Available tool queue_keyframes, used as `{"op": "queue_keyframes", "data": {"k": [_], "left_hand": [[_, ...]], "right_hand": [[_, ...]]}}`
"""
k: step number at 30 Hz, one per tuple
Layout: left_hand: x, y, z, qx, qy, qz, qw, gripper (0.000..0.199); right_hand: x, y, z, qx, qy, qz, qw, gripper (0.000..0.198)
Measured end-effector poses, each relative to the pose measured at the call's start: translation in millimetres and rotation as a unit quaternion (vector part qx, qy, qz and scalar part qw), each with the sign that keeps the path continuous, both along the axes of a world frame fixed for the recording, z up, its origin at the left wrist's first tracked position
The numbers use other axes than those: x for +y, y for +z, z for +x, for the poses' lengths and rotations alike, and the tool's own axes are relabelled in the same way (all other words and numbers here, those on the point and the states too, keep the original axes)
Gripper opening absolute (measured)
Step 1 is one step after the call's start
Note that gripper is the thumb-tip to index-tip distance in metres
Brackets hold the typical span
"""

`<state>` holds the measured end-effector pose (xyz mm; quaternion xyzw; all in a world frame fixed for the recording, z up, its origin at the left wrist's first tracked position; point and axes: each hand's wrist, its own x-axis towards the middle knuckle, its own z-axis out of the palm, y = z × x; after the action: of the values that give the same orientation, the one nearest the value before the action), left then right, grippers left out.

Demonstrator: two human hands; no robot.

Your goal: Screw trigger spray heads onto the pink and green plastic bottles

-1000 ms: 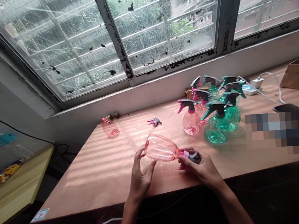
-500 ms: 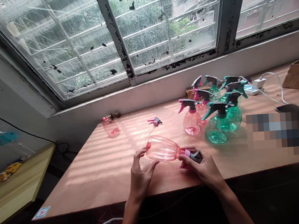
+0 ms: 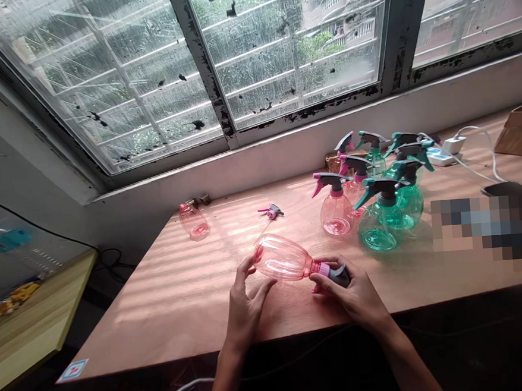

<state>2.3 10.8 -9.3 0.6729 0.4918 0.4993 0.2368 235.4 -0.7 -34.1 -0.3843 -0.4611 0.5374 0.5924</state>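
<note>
A clear pink spray bottle [image 3: 284,257] lies sideways between my hands over the table's front part, its base to the left and neck to the right. My left hand [image 3: 247,301] grips the base end, fingers behind and thumb in front. My right hand [image 3: 354,290] is closed round the grey and pink trigger head [image 3: 335,273] and its pink collar, which sits at the bottle's neck. Whether the collar is fully screwed down I cannot tell. Beyond the bottle, a loose pink and grey trigger head [image 3: 271,212] with a thin tube lies on the table.
A pink bottle without a head [image 3: 194,222] stands at the table's far left. To the right are several pink [image 3: 336,214] and green spray bottles [image 3: 379,229] with heads on. Behind them are a white power strip [image 3: 441,154], a phone [image 3: 506,189] and a cardboard box [image 3: 520,132].
The bottle and its trigger head have shifted very slightly to the left in my hands. Both hands keep their grip; nothing else has visibly moved.
</note>
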Motion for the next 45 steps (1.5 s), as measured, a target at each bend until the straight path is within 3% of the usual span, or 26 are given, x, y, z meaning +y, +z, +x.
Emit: {"op": "queue_keyframes", "data": {"k": [9, 18, 24, 31, 39, 45], "left_hand": [[1.3, -8.8, -4.1, -0.067, -0.009, -0.006, 0.998, 0.064], [1.0, -1.6, -1.8, 0.084, -0.022, 0.064, 0.994, 0.070], [-0.7, -1.6, 0.6, 0.023, -0.008, 0.024, 0.999, 0.053], [-0.9, -2.8, 0.1, 0.019, -0.025, 0.053, 0.998, 0.063], [2.5, 4.1, 1.7, -0.028, 0.008, 0.017, 0.999, 0.053], [4.8, 6.2, 2.4, -0.033, 0.023, 0.009, 0.999, 0.049]], "right_hand": [[0.2, 1.0, 1.2, -0.045, -0.006, 0.014, 0.999, 0.044], [2.5, -1.5, 3.1, 0.032, -0.009, -0.028, 0.999, 0.049], [-0.5, 2.8, 2.1, -0.007, -0.009, -0.002, 1.000, 0.046], [0.0, 3.9, 4.6, 0.039, 0.002, -0.056, 0.998, 0.049], [1.8, 3.2, 5.4, -0.064, 0.009, 0.039, 0.997, 0.039], [3.8, 2.3, 5.0, -0.074, 0.006, 0.043, 0.996, 0.042]]}}
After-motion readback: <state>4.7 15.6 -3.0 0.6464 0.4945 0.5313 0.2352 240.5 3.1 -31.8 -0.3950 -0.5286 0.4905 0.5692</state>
